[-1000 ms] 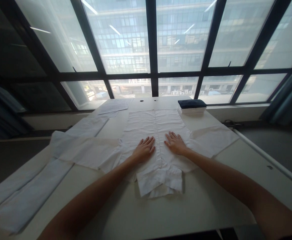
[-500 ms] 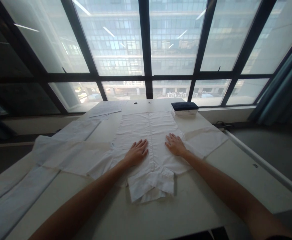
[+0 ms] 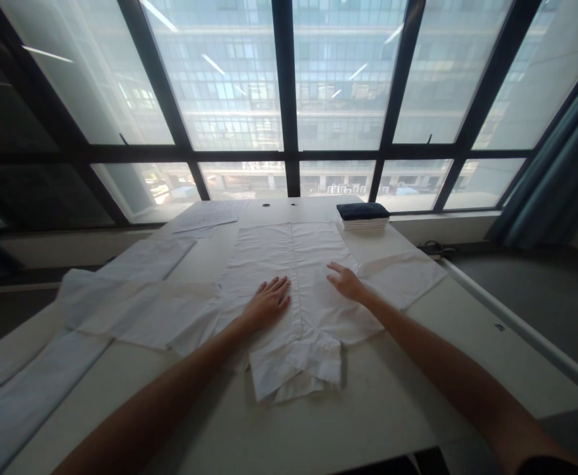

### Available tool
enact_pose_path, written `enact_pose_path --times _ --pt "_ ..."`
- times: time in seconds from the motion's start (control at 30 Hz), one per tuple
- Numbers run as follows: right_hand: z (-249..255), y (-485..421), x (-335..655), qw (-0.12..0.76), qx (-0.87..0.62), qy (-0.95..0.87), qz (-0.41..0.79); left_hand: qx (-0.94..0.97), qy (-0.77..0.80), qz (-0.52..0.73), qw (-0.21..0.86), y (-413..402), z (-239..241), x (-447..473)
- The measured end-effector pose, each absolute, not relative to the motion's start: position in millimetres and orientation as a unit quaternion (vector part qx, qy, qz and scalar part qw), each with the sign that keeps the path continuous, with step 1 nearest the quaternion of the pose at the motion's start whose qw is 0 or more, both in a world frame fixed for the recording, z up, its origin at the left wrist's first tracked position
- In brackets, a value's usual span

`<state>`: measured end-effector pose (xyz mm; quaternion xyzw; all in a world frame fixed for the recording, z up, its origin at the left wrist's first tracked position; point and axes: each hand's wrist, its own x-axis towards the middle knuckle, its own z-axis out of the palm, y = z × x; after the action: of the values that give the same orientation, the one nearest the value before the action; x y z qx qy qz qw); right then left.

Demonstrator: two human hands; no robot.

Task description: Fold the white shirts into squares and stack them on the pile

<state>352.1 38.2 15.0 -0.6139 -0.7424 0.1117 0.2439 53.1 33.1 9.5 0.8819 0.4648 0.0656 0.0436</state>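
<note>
A white shirt (image 3: 289, 264) lies spread face-down on the pale table (image 3: 348, 422), collar toward me, sleeves out to both sides. My left hand (image 3: 268, 303) rests flat on the shirt's back, left of the centre seam, fingers stretched out. My right hand (image 3: 344, 281) is right of the seam, fingers extended and slightly lifted off the cloth near the right sleeve (image 3: 402, 277). Neither hand holds anything.
A stack of folded cloths (image 3: 363, 216), dark blue on top of white, sits at the far right of the table. More white cloth (image 3: 16, 402) lies along the left side, and another piece (image 3: 210, 216) at the far left. Large windows stand behind.
My right hand has lifted a little off the shirt and shifted slightly away from me. The left hand stays flat in place. The view moved slightly.
</note>
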Motion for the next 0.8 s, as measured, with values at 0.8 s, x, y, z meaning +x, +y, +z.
enact_pose_path --times 0.8 --pt "-7.7 0.1 566.7 0.269 -0.842 -0.463 -0.064 0.89 0.449 0.078 0.026 44.3 0.3 49.6"
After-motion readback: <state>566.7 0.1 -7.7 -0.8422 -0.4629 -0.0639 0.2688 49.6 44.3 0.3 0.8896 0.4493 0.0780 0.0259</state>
